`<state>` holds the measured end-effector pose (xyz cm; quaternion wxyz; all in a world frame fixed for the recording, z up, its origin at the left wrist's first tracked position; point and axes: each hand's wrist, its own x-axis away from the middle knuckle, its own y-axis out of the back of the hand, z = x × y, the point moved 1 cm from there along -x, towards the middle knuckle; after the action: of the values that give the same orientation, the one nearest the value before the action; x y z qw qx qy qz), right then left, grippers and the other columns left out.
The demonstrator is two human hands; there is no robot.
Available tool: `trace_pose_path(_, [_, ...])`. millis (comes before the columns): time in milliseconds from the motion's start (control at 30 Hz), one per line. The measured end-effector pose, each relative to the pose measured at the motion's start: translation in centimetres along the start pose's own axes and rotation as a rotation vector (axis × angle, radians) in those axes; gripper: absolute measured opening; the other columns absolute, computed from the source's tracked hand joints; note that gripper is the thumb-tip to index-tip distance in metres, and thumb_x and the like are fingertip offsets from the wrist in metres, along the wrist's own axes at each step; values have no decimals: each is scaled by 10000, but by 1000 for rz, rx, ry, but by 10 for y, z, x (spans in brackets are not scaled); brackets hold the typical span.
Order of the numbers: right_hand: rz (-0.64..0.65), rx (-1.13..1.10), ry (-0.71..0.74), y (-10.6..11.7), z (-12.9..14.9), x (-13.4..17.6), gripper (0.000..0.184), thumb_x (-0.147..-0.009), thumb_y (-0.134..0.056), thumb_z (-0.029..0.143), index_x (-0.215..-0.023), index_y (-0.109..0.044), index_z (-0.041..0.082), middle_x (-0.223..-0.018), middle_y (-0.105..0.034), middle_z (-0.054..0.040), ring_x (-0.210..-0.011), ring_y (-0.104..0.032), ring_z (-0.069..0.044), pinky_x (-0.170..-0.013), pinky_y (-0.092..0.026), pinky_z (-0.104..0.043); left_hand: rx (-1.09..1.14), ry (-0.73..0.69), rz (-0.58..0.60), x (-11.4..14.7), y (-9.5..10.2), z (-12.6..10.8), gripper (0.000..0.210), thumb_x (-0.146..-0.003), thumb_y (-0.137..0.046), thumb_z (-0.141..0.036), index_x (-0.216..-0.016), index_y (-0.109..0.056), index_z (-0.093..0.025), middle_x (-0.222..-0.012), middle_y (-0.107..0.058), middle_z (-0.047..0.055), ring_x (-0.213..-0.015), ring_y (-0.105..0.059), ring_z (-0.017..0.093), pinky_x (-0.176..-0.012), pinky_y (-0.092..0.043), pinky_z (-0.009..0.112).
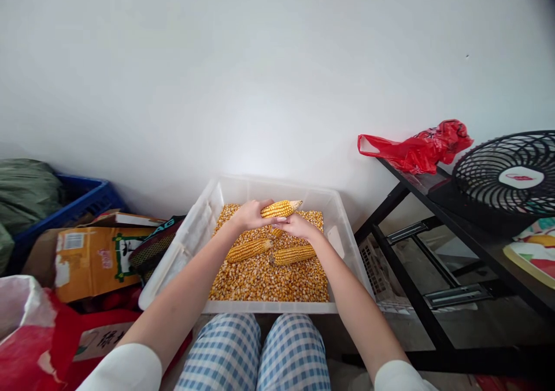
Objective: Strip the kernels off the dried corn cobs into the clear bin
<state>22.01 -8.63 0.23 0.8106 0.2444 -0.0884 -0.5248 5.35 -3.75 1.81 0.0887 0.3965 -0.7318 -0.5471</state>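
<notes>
An ear of yellow corn (281,209) is held above the middle of a clear plastic bin, its pale tip toward the right. My left hand (254,215) is wrapped round its left end. My right hand (298,227) is closed against its underside, with the fingertips meeting those of the left. Beneath my hands, loose corn kernels (264,281) cover the floor of the bin (342,229). Two more ears lie on them: a left ear (249,250) and a right ear (295,255), partly behind my right wrist. Part of another ear (276,232) shows just below my hands.
On the right stands a black table (472,223) bearing a red plastic bag (427,148) and a black fan (515,174). To the left are a cardboard box (93,258), a blue crate (82,197) and a red bag (65,327). A white wall (269,78) rises behind the bin.
</notes>
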Motion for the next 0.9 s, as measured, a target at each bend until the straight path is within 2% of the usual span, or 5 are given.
trace_pose_path(400, [10,-28,-99,2,-1,2,310,-758,-551,377,-872,-659,109,-627,-570,-11,-599,-484,-117,-631,-411,-249,125,21,-13,1,0,-3,375,-694,-504,-540,-844,-577,-204,-611,-590,-6,-541,-523,141,-532,-325,222])
trace_pose_path(500, [2,26,-115,6,2,3,365,-785,-501,425,-840,-676,108,-607,-570,-9,-586,-490,-116,-602,-390,-236,342,152,-75,0,-2,-2,421,-689,-503,-563,-838,-588,-178,-643,-595,-4,-587,-529,149,-545,-359,228])
trace_pose_path(667, [-75,95,-87,10,5,3,409,-815,-443,454,-897,-676,128,-734,-648,-26,-655,-550,-127,-644,-399,-231,917,387,-316,-7,-2,9,527,-693,-490,-606,-950,-538,-147,-662,-590,21,-579,-562,166,-525,-420,253])
trace_pose_path(767, [-130,135,-20,5,9,1,391,-827,-431,442,-914,-676,150,-894,-671,-42,-813,-584,-161,-745,-410,-250,1185,484,-377,-10,1,18,543,-700,-453,-645,-926,-498,-152,-582,-564,21,-506,-566,169,-476,-436,268])
trace_pose_path(900, [-262,202,64,-9,15,-2,387,-860,-383,421,-998,-647,173,-1004,-655,-48,-890,-588,-171,-787,-412,-257,1347,568,-394,-11,3,24,548,-698,-437,-661,-898,-497,-154,-547,-558,18,-488,-570,169,-482,-460,284])
